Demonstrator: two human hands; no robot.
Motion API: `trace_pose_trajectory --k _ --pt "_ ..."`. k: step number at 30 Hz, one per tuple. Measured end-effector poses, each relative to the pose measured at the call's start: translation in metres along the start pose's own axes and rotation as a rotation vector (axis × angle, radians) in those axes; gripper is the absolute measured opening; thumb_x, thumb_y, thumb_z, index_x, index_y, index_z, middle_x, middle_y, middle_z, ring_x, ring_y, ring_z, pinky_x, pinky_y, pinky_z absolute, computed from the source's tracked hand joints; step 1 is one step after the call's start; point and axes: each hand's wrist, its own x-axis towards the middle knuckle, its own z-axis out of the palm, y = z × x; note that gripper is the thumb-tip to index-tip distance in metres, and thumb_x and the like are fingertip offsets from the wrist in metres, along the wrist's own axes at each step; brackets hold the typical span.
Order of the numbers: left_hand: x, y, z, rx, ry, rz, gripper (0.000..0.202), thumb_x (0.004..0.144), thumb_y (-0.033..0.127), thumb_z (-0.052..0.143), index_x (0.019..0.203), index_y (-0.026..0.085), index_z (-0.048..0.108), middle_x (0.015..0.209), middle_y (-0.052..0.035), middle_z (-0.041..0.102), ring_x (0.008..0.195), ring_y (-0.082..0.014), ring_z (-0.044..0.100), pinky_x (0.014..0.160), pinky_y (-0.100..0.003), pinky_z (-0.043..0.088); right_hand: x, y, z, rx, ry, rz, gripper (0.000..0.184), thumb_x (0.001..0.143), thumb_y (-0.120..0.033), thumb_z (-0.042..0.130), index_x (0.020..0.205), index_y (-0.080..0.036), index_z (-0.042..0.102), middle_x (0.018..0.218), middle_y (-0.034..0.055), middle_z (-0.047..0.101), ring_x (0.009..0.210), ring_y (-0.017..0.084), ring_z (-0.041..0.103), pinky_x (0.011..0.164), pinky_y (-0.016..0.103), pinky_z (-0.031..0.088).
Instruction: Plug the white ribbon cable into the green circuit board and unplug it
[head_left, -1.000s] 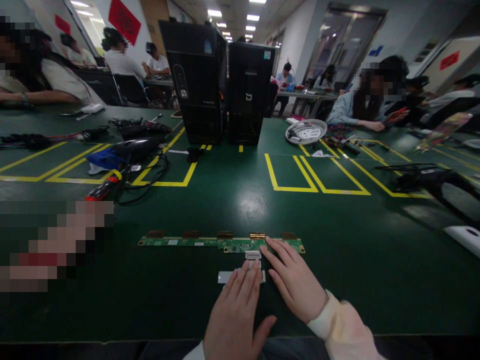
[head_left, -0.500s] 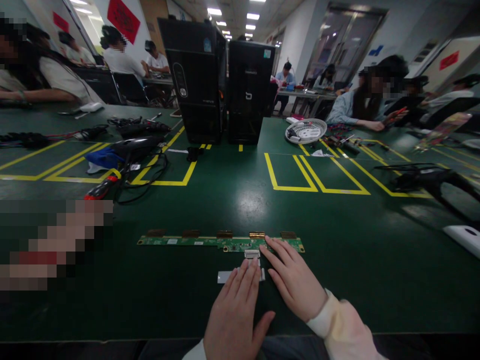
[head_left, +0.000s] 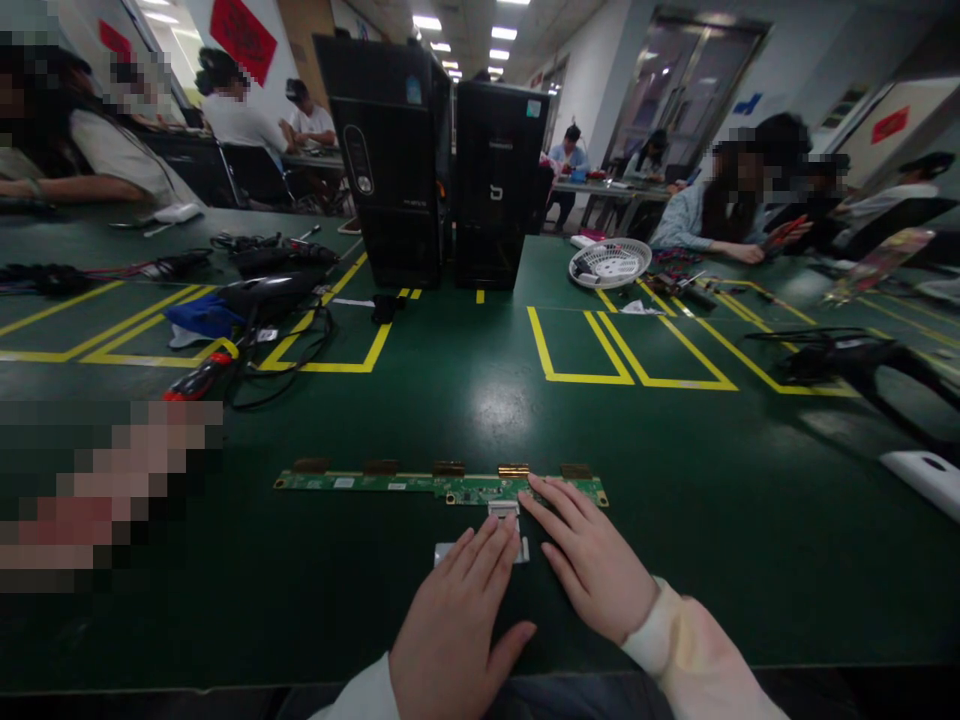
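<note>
A long, narrow green circuit board [head_left: 409, 484] lies flat on the dark green table, brown-gold film tabs along its far edge. At its near edge sits a pale connector [head_left: 503, 508] with a white flat ribbon cable [head_left: 445, 552] running from it, partly covered by my fingers. My left hand [head_left: 461, 610] lies over that cable, fingers stretched out, tips just below the connector, thumb spread to the right. With its fingers extended, my right hand [head_left: 589, 555] rests its fingertips on the right part of the board. Neither hand grips anything.
Two black computer towers [head_left: 487, 190] stand at the back centre. At left lie a black hot-air tool [head_left: 270, 290] with its cord and a red-black handle [head_left: 202, 375]. A white basket [head_left: 609, 263] and a black stand [head_left: 862, 360] are on the right. Other people sit around.
My left hand has shifted slightly left and tilted, its thumb lower left, covering more of the ribbon cable. My right hand and the board stay nearly the same.
</note>
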Motion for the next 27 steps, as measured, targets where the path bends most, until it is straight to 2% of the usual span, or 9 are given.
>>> trace_pose_trajectory --k 6,14,18,27 --pt "0.004 -0.014 -0.013 -0.055 -0.09 0.074 0.062 0.089 0.039 0.05 0.143 0.018 0.029 0.147 -0.0079 0.036 0.133 -0.0224 0.035 0.107 -0.04 0.033 0.0 0.004 -0.004 0.012 -0.042 -0.021 0.056 0.085 -0.016 0.043 0.141 -0.02 0.036 0.148 0.0061 0.03 0.134 0.023 0.029 0.108 0.047 0.034" --pt "0.011 -0.031 -0.025 -0.083 -0.092 0.201 0.062 0.087 0.035 0.053 0.142 0.02 0.03 0.147 -0.0058 0.037 0.133 -0.019 0.035 0.109 -0.035 0.029 -0.001 0.004 -0.004 -0.004 -0.05 -0.023 0.056 0.086 -0.018 0.043 0.142 -0.02 0.034 0.149 0.0062 0.03 0.135 0.022 0.028 0.109 0.046 0.033" --pt "0.014 -0.036 -0.031 -0.092 -0.143 0.22 0.059 0.088 0.036 0.052 0.141 0.02 0.032 0.147 -0.0052 0.037 0.133 -0.0183 0.034 0.109 -0.035 0.029 0.0 0.003 -0.004 -0.005 -0.054 -0.023 0.056 0.087 -0.018 0.043 0.142 -0.02 0.033 0.149 0.0059 0.028 0.135 0.022 0.027 0.109 0.045 0.032" --pt "0.02 -0.046 -0.029 -0.172 -0.18 0.268 0.061 0.09 0.037 0.049 0.144 0.021 0.026 0.147 -0.006 0.037 0.134 -0.02 0.032 0.11 -0.036 0.028 -0.001 0.006 -0.001 0.004 -0.039 -0.013 0.056 0.087 -0.02 0.044 0.142 -0.021 0.035 0.149 0.0055 0.03 0.134 0.022 0.028 0.109 0.045 0.033"
